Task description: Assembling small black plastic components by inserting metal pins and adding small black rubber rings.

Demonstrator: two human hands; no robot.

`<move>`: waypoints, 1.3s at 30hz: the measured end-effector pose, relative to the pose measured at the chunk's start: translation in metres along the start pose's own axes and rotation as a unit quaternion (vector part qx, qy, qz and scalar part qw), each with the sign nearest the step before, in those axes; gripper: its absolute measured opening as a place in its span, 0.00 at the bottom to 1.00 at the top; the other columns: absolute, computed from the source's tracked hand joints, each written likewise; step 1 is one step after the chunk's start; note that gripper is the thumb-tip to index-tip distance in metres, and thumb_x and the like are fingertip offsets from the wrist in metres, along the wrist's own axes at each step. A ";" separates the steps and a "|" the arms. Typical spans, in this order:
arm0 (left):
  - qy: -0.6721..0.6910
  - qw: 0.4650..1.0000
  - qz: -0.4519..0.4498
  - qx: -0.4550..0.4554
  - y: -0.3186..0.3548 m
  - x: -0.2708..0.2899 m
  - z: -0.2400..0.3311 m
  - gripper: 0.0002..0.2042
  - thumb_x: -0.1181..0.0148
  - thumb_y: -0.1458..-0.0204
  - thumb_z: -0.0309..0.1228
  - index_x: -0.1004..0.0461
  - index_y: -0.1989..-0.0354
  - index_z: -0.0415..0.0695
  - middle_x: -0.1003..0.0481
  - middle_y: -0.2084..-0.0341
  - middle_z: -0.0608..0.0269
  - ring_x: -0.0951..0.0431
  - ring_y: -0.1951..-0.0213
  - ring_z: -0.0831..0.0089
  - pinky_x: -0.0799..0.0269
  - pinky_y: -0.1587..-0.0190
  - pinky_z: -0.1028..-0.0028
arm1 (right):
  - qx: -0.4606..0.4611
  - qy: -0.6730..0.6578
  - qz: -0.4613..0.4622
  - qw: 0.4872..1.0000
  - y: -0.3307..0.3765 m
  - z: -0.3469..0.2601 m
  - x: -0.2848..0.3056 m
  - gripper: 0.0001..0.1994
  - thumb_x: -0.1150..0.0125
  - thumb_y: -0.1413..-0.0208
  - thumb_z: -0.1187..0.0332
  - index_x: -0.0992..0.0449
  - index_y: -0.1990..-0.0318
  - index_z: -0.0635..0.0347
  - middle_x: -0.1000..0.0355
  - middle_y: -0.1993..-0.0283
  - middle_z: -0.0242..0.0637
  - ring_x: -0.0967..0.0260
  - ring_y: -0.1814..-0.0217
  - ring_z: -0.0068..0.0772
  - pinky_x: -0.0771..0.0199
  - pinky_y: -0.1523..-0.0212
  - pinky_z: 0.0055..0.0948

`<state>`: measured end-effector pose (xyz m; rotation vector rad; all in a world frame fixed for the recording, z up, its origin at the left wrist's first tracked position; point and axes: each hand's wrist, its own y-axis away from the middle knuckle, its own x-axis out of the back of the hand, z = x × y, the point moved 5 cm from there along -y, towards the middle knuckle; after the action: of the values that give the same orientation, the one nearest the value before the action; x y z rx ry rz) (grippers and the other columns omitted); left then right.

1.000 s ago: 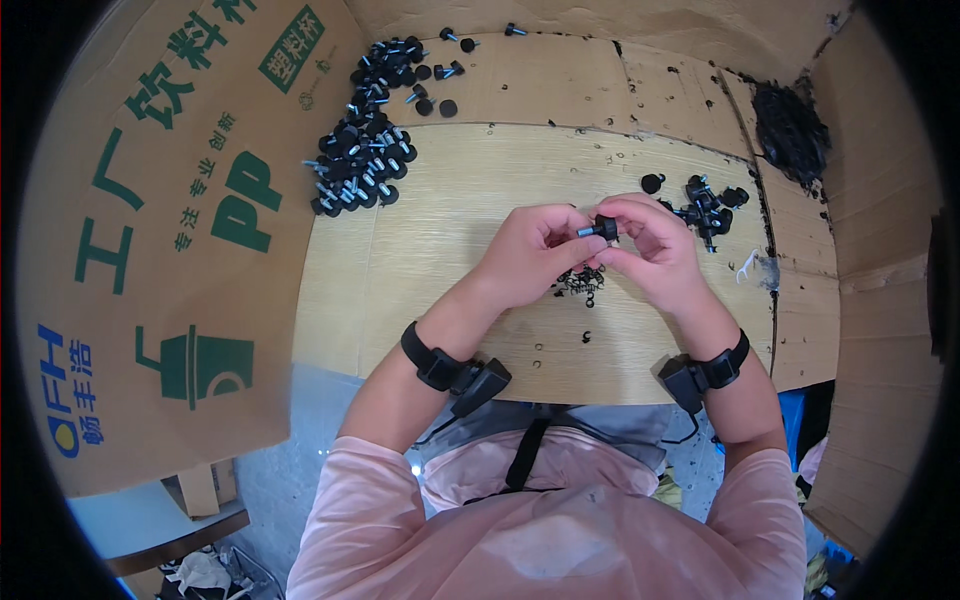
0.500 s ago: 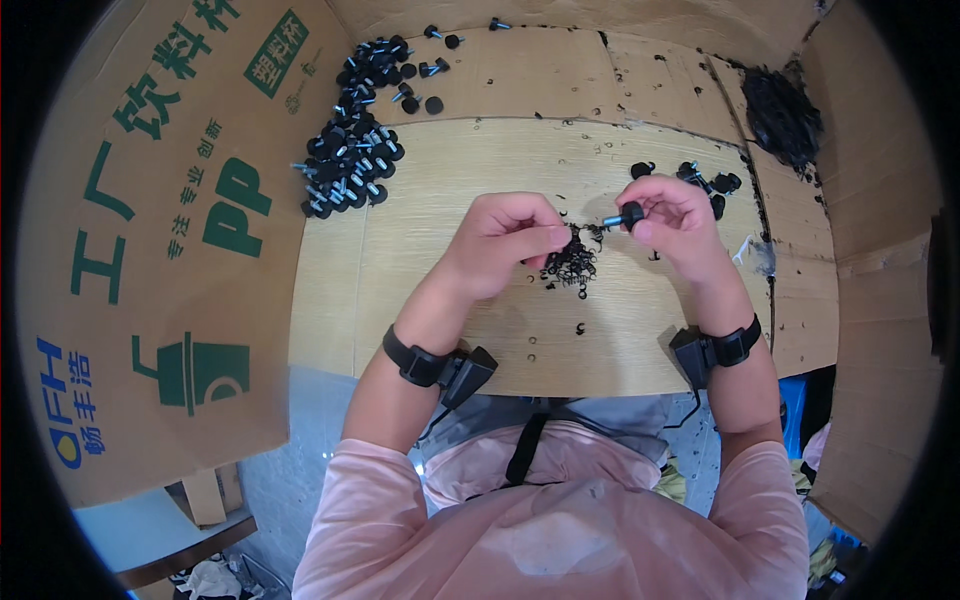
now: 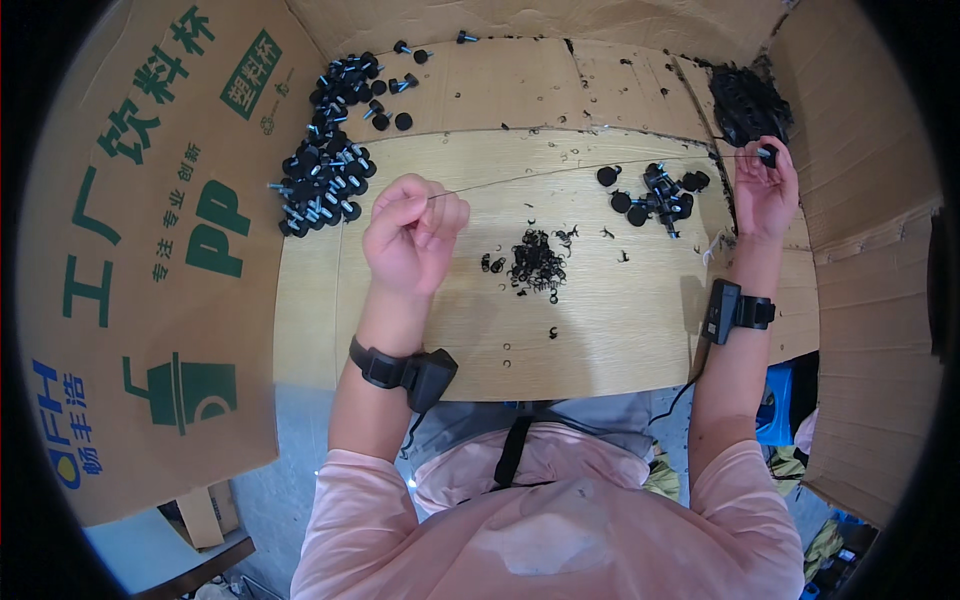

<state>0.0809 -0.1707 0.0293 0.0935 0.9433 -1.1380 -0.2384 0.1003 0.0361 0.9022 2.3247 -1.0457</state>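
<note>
My left hand [image 3: 415,232], left of the table's middle, is closed in a pinch on one end of a thin dark strand [image 3: 580,167]. The strand stretches across the table to my right hand [image 3: 766,195], raised at the far right. Between that hand's fingers is a knob screw [image 3: 768,156] with a round black head; the strand reaches it, though how they join is too small to tell. Between my arms lies a heap of small black rings [image 3: 537,262]. A cluster of knob screws [image 3: 660,198] rests left of my right hand.
More knob screws [image 3: 325,185] are heaped along the left cardboard wall [image 3: 250,310]. A dark bundle of strands [image 3: 748,105] lies in the far right corner. Loose ring bits are scattered on the wooden board [image 3: 440,340]. Cardboard also rises at the right [image 3: 870,300].
My hands have moved widely apart from over the ring heap, left hand leftward, right hand to the far right with the knob screw. The strand now spans between them. The whole view has shifted slightly.
</note>
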 end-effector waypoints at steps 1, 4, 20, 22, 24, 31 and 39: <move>0.021 1.000 -0.003 -0.004 0.000 0.001 0.001 0.11 0.50 0.48 0.29 0.38 0.83 0.46 0.41 0.91 0.72 0.43 0.85 0.79 0.49 0.75 0.76 | 0.009 0.014 0.045 0.999 0.000 0.001 0.002 0.13 0.47 0.44 0.69 0.28 0.56 0.72 0.29 0.65 0.37 0.36 0.67 0.24 0.37 0.59 0.23; 0.107 0.994 0.018 0.006 0.000 0.002 0.003 0.11 0.50 0.48 0.30 0.38 0.83 0.46 0.38 0.89 0.70 0.38 0.83 0.76 0.45 0.73 0.75 | 0.020 0.160 0.121 0.979 0.002 0.010 -0.009 0.12 0.44 0.44 0.71 0.26 0.56 0.68 0.29 0.65 0.32 0.34 0.66 0.20 0.34 0.60 0.20; -0.308 0.929 -0.070 0.192 0.011 -0.024 -0.050 0.12 0.50 0.41 0.34 0.29 0.75 0.43 0.33 0.83 0.72 0.40 0.83 0.85 0.44 0.78 0.84 | -0.226 0.168 -0.157 0.947 0.075 0.129 -0.134 0.18 0.37 0.49 0.76 0.29 0.50 0.63 0.28 0.51 0.41 0.30 0.50 0.27 0.29 0.50 0.25; -0.289 0.917 -0.016 0.274 0.013 -0.029 -0.048 0.13 0.49 0.40 0.37 0.25 0.66 0.41 0.32 0.83 0.73 0.41 0.85 0.88 0.48 0.82 0.85 | -0.169 0.199 -0.195 0.946 0.075 0.131 -0.140 0.17 0.37 0.50 0.77 0.28 0.51 0.63 0.29 0.50 0.41 0.32 0.48 0.27 0.30 0.50 0.24; -0.292 0.914 0.018 0.280 0.014 -0.022 -0.046 0.13 0.49 0.40 0.38 0.25 0.62 0.40 0.28 0.80 0.71 0.41 0.85 0.89 0.48 0.83 0.85 | -0.111 0.228 -0.231 0.939 0.076 0.129 -0.149 0.17 0.36 0.51 0.77 0.26 0.52 0.62 0.31 0.49 0.40 0.34 0.46 0.27 0.31 0.50 0.23; -0.180 0.961 0.100 0.182 0.009 -0.013 -0.050 0.10 0.42 0.45 0.30 0.25 0.59 0.38 0.20 0.67 0.60 0.40 0.85 0.89 0.48 0.84 0.87 | -0.157 0.294 -0.235 0.913 0.086 0.131 -0.157 0.16 0.34 0.54 0.78 0.24 0.55 0.64 0.34 0.51 0.35 0.34 0.52 0.26 0.30 0.54 0.23; -0.189 0.954 0.199 0.118 0.010 0.000 -0.050 0.08 0.39 0.47 0.28 0.27 0.63 0.38 0.20 0.68 0.55 0.38 0.84 0.90 0.46 0.83 0.88 | -0.068 0.459 -0.274 0.843 0.086 0.124 -0.177 0.16 0.33 0.56 0.79 0.23 0.56 0.63 0.26 0.60 0.38 0.28 0.64 0.24 0.27 0.64 0.21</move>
<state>0.0590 -0.1404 -0.0057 0.2406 0.4186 -0.8465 -0.0400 -0.0200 0.0251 0.7883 3.5703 -0.6643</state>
